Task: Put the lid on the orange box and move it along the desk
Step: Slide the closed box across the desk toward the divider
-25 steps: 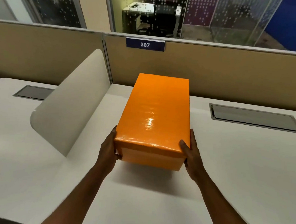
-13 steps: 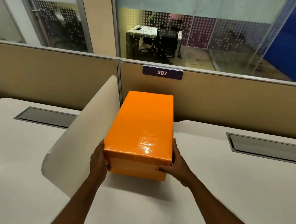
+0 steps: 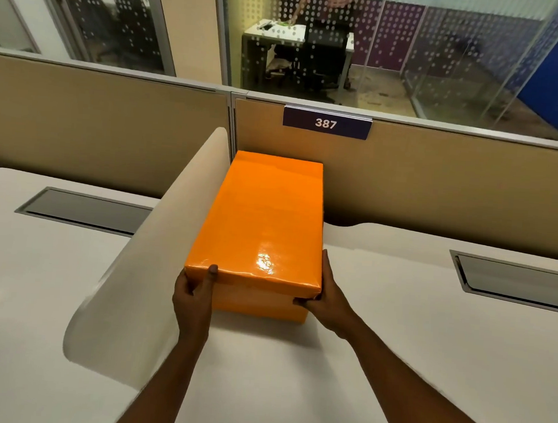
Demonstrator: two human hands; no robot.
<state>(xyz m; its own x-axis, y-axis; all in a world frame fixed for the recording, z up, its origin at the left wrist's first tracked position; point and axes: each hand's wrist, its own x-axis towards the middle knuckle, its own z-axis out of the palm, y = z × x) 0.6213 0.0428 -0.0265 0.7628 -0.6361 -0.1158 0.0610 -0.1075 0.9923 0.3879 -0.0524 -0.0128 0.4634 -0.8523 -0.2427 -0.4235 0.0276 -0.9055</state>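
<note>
The orange box (image 3: pixel 261 304) stands on the white desk (image 3: pixel 394 335) with its glossy orange lid (image 3: pixel 264 220) seated on top. Its far end is close to the beige partition. My left hand (image 3: pixel 194 296) grips the near left corner, thumb up against the lid's front edge. My right hand (image 3: pixel 326 295) holds the near right corner, fingers along the side and thumb on the front under the lid's rim. The box's left side is hidden behind the white divider.
A curved white divider panel (image 3: pixel 141 267) rises right beside the box's left side. A beige partition (image 3: pixel 454 184) with the plate 387 (image 3: pixel 326 123) closes the back. Grey cable trays (image 3: pixel 83 209) (image 3: pixel 517 281) are set into the desk left and right.
The box has slid away from me and leftward, toward the partition and against the divider. Both hands stayed on its near corners; my left thumb has come up onto the lid's edge.
</note>
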